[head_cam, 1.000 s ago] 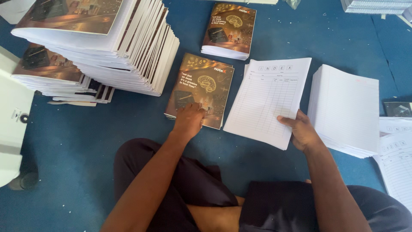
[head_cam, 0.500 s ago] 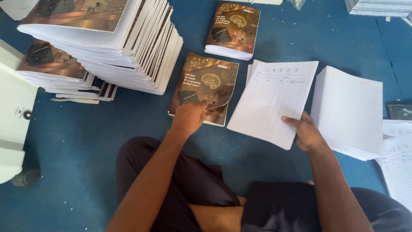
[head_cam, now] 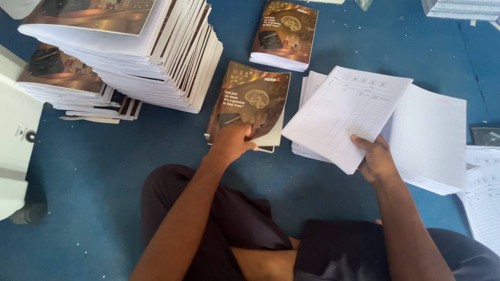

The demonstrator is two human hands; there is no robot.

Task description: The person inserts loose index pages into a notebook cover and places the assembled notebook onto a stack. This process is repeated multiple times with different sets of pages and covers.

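Blue carpet floor (head_cam: 104,171) bears notebook stacks (head_cam: 140,52) around both hands.

Blue carpet floor (head_cam: 104,171) fills the view, flecked with small white bits, evenly lit by soft daylight. A tall leaning pile of notebooks (head_cam: 156,57) sits upper left. Left of the pile, a white plastic object (head_cam: 15,151) at the frame edge. Far right of it, loose ruled sheets (head_cam: 484,198).
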